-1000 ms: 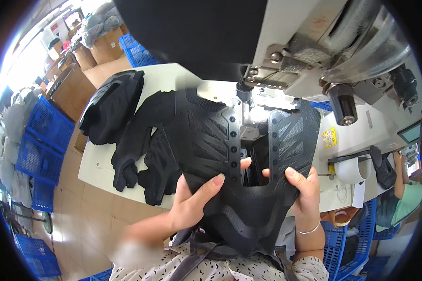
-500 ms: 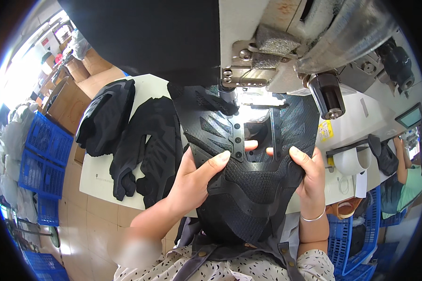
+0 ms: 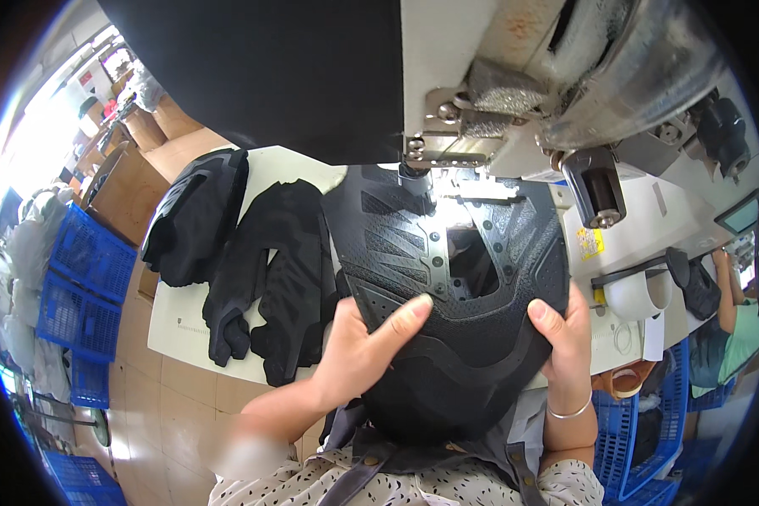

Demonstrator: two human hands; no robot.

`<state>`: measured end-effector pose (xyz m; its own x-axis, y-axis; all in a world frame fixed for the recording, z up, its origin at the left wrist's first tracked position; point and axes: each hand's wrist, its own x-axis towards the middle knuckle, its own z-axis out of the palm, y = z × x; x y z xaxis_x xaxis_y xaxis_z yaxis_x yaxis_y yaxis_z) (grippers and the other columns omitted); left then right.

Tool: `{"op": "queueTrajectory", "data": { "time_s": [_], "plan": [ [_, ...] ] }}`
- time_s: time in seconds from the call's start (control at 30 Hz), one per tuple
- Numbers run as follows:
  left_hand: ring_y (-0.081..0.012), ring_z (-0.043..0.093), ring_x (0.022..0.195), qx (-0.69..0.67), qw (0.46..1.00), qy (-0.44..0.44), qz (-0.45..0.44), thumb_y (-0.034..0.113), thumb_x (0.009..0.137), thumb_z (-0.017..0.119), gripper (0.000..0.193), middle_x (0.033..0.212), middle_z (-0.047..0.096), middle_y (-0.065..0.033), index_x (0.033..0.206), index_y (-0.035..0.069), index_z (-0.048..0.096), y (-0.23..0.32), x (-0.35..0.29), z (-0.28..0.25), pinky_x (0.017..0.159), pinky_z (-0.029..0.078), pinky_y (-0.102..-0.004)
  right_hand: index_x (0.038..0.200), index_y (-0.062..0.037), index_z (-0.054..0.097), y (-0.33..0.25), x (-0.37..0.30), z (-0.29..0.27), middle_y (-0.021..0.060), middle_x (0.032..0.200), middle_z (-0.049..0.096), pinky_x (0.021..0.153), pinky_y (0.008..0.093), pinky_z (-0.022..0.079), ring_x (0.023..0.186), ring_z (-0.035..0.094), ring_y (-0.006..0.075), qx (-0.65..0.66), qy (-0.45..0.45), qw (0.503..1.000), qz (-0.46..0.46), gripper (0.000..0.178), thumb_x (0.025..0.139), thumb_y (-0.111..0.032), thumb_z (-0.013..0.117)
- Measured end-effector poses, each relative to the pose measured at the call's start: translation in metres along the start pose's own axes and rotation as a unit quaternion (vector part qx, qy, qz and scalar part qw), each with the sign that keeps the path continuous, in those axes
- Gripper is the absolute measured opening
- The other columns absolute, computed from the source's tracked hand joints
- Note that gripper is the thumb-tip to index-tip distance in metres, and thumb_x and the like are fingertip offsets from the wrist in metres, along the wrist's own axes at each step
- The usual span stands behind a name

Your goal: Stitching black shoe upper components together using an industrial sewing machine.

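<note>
Blue plastic crates [image 3: 80,270], stacked at far left above a tiled floor [image 3: 164,405]. Cardboard box [image 3: 131,198], brown, just beyond them. Pale worktable [image 3: 173,325], curved by the lens. Pile of black pieces [image 3: 198,223], lying on its left part. Further black pieces [image 3: 282,253], spread flat just beside that pile. Left hand [image 3: 358,350], closed on the left side of the held piece, thumb on top, other fingers mostly hidden. Black moulded piece [image 3: 447,396], one item, held between both hands at the table's near edge, its far end under the machine; central opening flanked by two rows of small holes. Machine head [image 3: 447,51], pale, metal-fitted, above the piece's far end. Right hand [image 3: 567,341], gripping the piece's right side, thumb uppermost, fingers largely out of sight. Silver bangle [image 3: 572,411], on the right wrist. Blue basket [image 3: 614,438], lower right. Co-worker in light green [image 3: 744,337], far right.
</note>
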<state>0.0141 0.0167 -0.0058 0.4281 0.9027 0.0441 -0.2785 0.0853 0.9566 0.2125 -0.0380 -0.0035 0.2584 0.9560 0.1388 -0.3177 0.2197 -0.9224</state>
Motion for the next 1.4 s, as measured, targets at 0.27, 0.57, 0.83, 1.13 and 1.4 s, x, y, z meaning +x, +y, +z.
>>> {"op": "queueTrajectory", "data": {
  "time_s": [0.27,0.57,0.83,1.13,1.4],
  "plan": [
    [-0.0065,0.055,0.069,0.007,1.0,0.02,0.022,0.013,0.087,0.055,0.018,0.077,0.063,-0.0022,0.086,-0.004,0.062,0.003,0.008,0.005,0.064,0.045,-0.0224,0.102,0.0039,0.055,0.006,0.005,-0.005,0.0108,0.095,0.062,0.075,0.0264,0.048,0.083,0.06,0.0149,-0.043,-0.024,0.999,-0.001,0.022,0.085,-0.01,0.057],
    [-0.0079,0.057,0.072,-0.003,1.0,0.002,0.029,0.008,0.085,0.055,0.016,0.083,0.064,-0.0062,0.09,-0.007,0.06,0.011,0.037,-0.008,0.063,0.047,-0.0219,0.107,0.0034,0.052,0.007,0.032,0.0,0.0104,0.099,0.061,0.076,0.0276,0.049,0.085,0.06,0.0145,-0.011,-0.031,0.999,-0.012,0.024,0.085,-0.006,0.054],
    [-0.0067,0.057,0.068,0.088,0.99,-0.016,0.108,0.008,0.082,0.057,0.012,0.079,0.062,-0.0035,0.089,-0.001,0.061,0.018,0.067,-0.014,0.059,0.045,-0.0207,0.1,0.0037,0.055,0.009,0.055,0.007,0.0096,0.094,0.061,0.075,0.027,0.048,0.081,0.059,0.0135,0.024,-0.008,1.0,-0.014,0.018,0.084,-0.005,0.056],
    [-0.0066,0.053,0.076,-0.016,1.0,0.004,0.021,0.01,0.084,0.057,0.015,0.085,0.059,-0.0009,0.095,0.0,0.06,0.019,0.074,-0.019,0.072,0.042,-0.0204,0.097,0.0051,0.058,0.015,0.044,0.012,0.0101,0.086,0.063,0.062,0.0247,0.05,0.073,0.061,0.0145,-0.014,-0.026,0.999,-0.022,0.017,0.083,-0.006,0.057],
    [-0.007,0.054,0.056,-0.006,0.999,0.032,-0.036,0.016,0.084,0.059,0.018,0.072,0.061,-0.0027,0.092,0.0,0.06,0.017,0.045,-0.013,0.05,0.043,-0.0198,0.081,0.0055,0.062,0.011,0.031,0.015,0.0097,0.069,0.063,0.042,0.0245,0.047,0.051,0.06,0.0159,-0.023,-0.036,0.998,0.043,0.015,0.083,-0.009,0.059]
  ]
}}
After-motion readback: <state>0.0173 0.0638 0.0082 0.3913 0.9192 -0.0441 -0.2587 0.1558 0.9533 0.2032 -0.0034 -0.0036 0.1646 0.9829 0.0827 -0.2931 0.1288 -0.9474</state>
